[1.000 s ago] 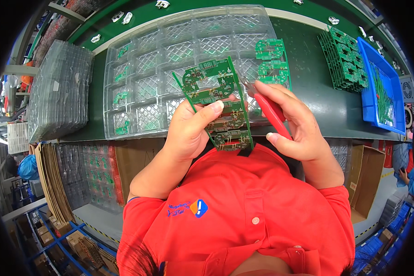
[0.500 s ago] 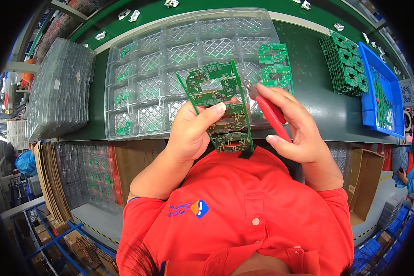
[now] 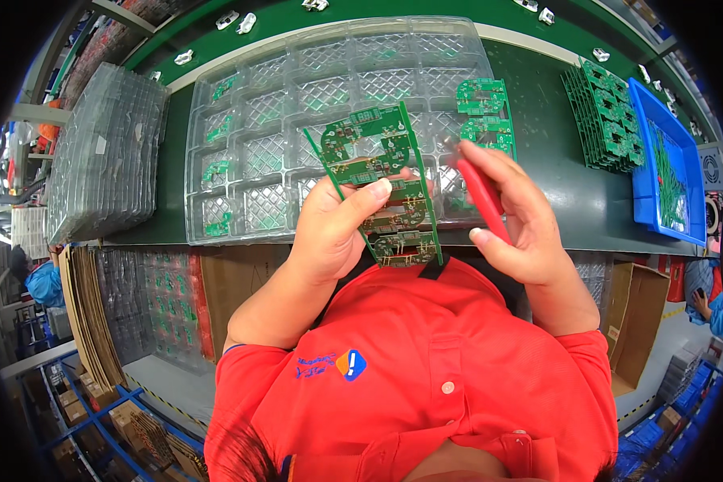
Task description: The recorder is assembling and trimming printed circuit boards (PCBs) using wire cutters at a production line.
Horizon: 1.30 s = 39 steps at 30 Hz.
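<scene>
Well, leftmost stands a stack of clear trays (image 3: pixel 108 157), then a compartmented tray (image 3: pixel 321 58) on the worktop (image 3: pixel 542 177), before which the left hand (image 3: pixel 337 221) grips a tilted green circuit-board panel (image 3: pixel 364 134), while the right hand (image 3: pixel 530 221) curls loosely round red-handled pliers (image 3: pixel 484 201) beside it, a blue bin (image 3: pixel 693 181) farther right.

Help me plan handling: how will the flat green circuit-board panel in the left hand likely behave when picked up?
The flat green circuit-board panel is probably light, since only the left hand grips it. Its straight side rails suggest stiffness, though its gapped outline may make it fragile.
</scene>
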### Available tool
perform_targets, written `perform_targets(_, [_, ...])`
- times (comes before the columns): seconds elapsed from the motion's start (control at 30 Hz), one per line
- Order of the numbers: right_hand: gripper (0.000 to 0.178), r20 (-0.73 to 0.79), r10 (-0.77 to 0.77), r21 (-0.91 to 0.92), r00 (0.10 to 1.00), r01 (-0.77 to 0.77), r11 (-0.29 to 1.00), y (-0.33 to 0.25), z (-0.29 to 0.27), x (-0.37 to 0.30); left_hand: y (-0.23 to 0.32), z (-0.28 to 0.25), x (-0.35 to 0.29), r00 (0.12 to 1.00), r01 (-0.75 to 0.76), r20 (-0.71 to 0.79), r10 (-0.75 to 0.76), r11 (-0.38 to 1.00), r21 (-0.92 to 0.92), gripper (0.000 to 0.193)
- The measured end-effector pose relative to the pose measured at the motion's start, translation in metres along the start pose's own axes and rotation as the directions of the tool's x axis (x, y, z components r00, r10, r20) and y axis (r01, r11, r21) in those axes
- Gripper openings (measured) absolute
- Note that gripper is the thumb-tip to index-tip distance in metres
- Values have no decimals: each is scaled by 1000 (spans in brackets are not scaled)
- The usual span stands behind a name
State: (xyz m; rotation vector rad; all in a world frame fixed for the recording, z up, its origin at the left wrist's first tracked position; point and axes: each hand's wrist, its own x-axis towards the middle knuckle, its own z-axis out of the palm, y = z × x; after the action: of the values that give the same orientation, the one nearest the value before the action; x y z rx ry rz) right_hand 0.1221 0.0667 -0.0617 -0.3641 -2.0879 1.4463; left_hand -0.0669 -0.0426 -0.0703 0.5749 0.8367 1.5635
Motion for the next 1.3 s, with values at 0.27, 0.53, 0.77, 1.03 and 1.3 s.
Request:
perform_targets(0.27, [71, -8, 72, 136, 997, -70, 988, -7, 0, 2, 4, -1, 0, 999, -51, -17, 52, 997, 49, 25])
perform_targets(0.53, [70, 122, 18, 7, 992, -19, 1000, -8, -1, 6, 2, -6, -1, 997, -52, 63, 50, 998, 22, 27])
perform_targets(0.77, [69, -60, -239, -628, 969, 149, 764, -6, 23, 8, -6, 10, -4, 983, -183, -4, 186, 969, 169, 29])
perform_targets(1.03, [69, -86, -240, -599, 967, 142, 788, -11, 26, 12, -7, 18, -2, 958, -271, -28, 287, 929, 250, 27])
perform_targets(1.3, [73, 123, 295, 375, 948, -319, 870, -16, 3, 6, 9, 6, -2, 982, -155, -105, 157, 988, 25, 32])
